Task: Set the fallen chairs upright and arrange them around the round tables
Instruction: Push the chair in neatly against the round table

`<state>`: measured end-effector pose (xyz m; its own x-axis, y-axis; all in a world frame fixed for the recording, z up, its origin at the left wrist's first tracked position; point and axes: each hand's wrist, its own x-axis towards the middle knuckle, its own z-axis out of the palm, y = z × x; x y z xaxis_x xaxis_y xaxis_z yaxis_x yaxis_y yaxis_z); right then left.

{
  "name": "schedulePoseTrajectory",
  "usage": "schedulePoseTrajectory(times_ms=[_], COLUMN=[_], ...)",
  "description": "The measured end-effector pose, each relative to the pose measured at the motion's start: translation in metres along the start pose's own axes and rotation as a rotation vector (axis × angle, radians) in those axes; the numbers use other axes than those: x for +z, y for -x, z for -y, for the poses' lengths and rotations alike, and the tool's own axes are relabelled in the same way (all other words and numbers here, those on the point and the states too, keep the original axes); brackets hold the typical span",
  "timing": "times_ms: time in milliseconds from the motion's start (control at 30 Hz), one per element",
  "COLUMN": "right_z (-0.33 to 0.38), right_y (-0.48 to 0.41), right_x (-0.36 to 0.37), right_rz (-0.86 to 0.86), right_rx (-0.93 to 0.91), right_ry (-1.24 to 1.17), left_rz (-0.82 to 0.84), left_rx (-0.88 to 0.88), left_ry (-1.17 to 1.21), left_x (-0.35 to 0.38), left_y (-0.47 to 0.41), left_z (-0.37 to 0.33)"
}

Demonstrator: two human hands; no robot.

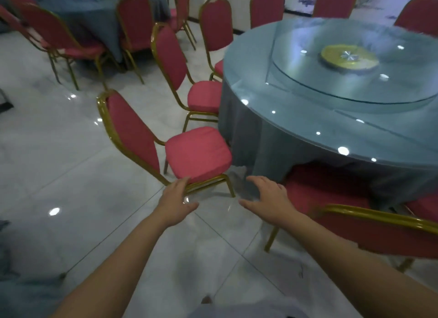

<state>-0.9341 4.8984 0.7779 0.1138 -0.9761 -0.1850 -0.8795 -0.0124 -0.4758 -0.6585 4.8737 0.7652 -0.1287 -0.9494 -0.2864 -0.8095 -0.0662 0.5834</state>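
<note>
A red-cushioned chair with a gold frame (pixel 198 153) stands upright left of the round table (pixel 296 128), its seat facing the table. My left hand (pixel 176 200) reaches out with relaxed fingers, fingertips at the seat's near edge. My right hand (pixel 265 199) hovers open above the floor between that chair and another red chair (pixel 369 232) at the lower right, whose back is toward me. Neither hand holds anything.
More red chairs (pixel 203 97) ring the round table, which has a grey cloth and a glass turntable (pixel 355 64). A second covered table (pixel 94 17) with chairs stands at the far left. The floor is glossy white tile (pixel 71 175).
</note>
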Motion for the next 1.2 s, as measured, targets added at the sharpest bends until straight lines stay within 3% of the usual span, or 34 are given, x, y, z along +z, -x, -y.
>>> schedulePoseTrajectory(times_ms=[267, 567, 867, 967, 1100, 1200], right_z=[0.130, 0.227, 0.326, 0.351, 0.387, 0.416], right_y=[-0.106, -0.266, -0.394, -0.421, -0.440, -0.444], right_x=[0.045, 0.074, 0.100, 0.112, 0.136, 0.162], right_rz=[0.056, 0.096, 0.202, 0.228, 0.323, 0.286], right_rx=[-0.073, -0.034, -0.075, -0.001, 0.138, 0.270], right_ry=[-0.068, -0.190, -0.189, -0.222, -0.486, -0.288], left_rz=[-0.115, -0.210, -0.138, -0.069, 0.055, 0.148], left_rx=[-0.087, -0.096, -0.067, -0.011, 0.131, 0.281], left_ry=[0.034, -0.012, -0.133, -0.202, -0.344, -0.451], left_x=[-0.127, -0.246, -0.355, -0.375, -0.397, -0.406], left_y=[-0.043, -0.172, -0.301, -0.348, -0.421, -0.471], left_z=[0.115, 0.198, 0.265, 0.283, 0.301, 0.306])
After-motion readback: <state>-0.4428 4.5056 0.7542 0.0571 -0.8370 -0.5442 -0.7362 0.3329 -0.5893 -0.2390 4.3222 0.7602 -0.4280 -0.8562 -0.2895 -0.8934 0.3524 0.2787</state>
